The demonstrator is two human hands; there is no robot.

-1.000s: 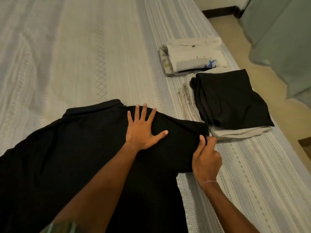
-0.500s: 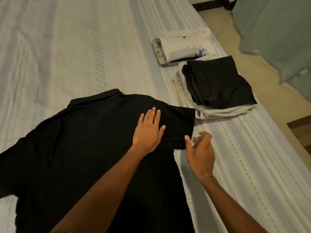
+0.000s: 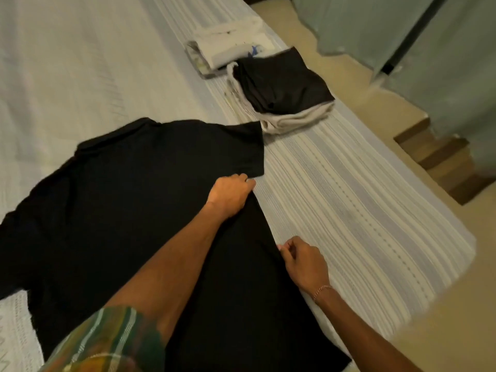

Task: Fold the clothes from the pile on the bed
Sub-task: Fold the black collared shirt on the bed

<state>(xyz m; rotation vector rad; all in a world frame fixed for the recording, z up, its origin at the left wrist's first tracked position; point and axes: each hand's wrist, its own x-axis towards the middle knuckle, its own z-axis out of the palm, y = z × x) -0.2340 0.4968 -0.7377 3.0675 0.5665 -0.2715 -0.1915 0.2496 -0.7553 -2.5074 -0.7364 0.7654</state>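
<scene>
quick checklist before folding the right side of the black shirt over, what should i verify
1. Left hand has a grip on the black shirt edge below the sleeve: ok, fingers curl at the edge.
2. Right hand has a grip lower on the same edge: cannot tell, fingertips pinch right at it.
3. Right sleeve lies flat: ok.
4. Shirt body is spread smooth: ok where visible; the lower part is hidden by the arms.
5. Folded stacks, the dark-topped one and the white one, are clear of the fold path: ok, they sit beyond the sleeve.
6. Bed beside the shirt is free: ok.
</scene>
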